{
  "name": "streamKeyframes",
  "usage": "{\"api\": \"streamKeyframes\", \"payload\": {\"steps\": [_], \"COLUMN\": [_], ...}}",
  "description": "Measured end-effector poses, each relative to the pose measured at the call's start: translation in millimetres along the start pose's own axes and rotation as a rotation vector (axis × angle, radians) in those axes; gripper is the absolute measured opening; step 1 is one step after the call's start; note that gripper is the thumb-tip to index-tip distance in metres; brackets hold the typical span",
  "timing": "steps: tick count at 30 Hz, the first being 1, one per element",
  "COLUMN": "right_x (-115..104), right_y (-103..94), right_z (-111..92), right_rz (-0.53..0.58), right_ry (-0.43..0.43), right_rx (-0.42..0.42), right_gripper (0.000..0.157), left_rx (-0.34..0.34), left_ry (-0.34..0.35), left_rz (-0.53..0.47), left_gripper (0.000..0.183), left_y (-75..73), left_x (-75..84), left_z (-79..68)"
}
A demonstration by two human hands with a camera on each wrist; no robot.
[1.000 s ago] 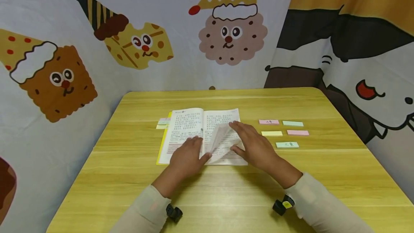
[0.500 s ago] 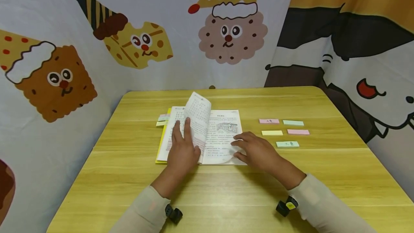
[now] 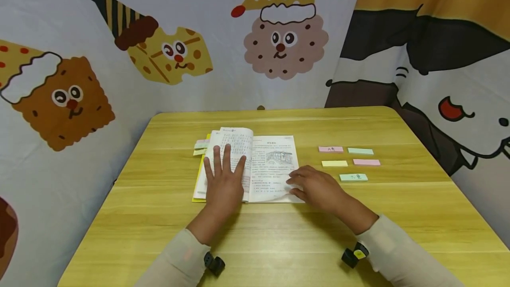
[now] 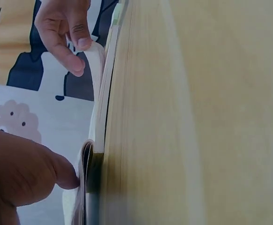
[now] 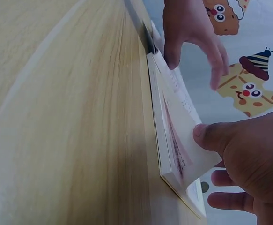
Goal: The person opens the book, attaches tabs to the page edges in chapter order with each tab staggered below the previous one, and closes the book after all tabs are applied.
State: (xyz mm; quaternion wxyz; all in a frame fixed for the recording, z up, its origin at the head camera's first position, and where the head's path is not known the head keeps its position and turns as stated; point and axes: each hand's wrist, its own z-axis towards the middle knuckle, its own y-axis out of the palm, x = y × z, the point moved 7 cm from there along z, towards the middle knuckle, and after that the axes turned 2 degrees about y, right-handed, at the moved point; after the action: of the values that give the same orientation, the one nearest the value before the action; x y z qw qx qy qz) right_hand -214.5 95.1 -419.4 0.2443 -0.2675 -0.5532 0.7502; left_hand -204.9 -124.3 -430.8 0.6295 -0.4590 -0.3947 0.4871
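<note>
An open book (image 3: 275, 143) with a yellow cover edge lies on the table, a small picture printed on its right page. Fingers spread, my left hand (image 3: 224, 185) rests flat on the left-hand pages. At the lower right corner of the book, my right hand (image 3: 318, 187) pinches a lifted page (image 5: 199, 157) between thumb and fingers. In the right wrist view that page bends up from the stack below, its thumb (image 5: 206, 136) on the near face; the fingers behind are partly hidden. Pink, green and yellow tabs (image 3: 201, 144) stick out from the book's left side.
Right of the book lie several sticky-note pads: pink (image 3: 330, 149), green (image 3: 360, 151) and yellow (image 3: 334, 163) among them. The nearest green pad (image 3: 353, 177) has handwriting on it. A cartoon-printed cloth (image 3: 223, 96) hangs behind the wooden table (image 3: 263, 242).
A page has turned over from right to left, and my left hand has flattened it with spread fingers. My right hand has dropped to the lower right corner and holds another page there.
</note>
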Motion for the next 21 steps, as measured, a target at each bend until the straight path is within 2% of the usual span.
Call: {"api": "streamKeyframes", "payload": {"steps": [6,9,12,21], "right_x": [2,3,4,3], "right_y": [2.4,5.4,8.5,12.1], "right_z": [-3,-5,-6,-6], "right_rz": [0.023,0.033,0.032,0.022], "right_ry": [0.006,0.032,0.047,0.033], "right_rx": [-0.01,-0.03,-0.055,-0.074], "right_gripper": [0.025,0.023,0.02,0.018], "left_rx": [-0.087,-0.113,-0.124,-0.159], "left_ry": [0.258,0.348,0.366,0.278], "left_rz": [-0.057,-0.088,-0.089,-0.113], "left_gripper": [0.045,0.035,0.032,0.031], "left_y": [4.4,6.1,7.4,6.8], "left_x": [19.6,25.6,26.5,20.9], "left_z": [-5.5,-8.7,-10.1,-10.5]}}
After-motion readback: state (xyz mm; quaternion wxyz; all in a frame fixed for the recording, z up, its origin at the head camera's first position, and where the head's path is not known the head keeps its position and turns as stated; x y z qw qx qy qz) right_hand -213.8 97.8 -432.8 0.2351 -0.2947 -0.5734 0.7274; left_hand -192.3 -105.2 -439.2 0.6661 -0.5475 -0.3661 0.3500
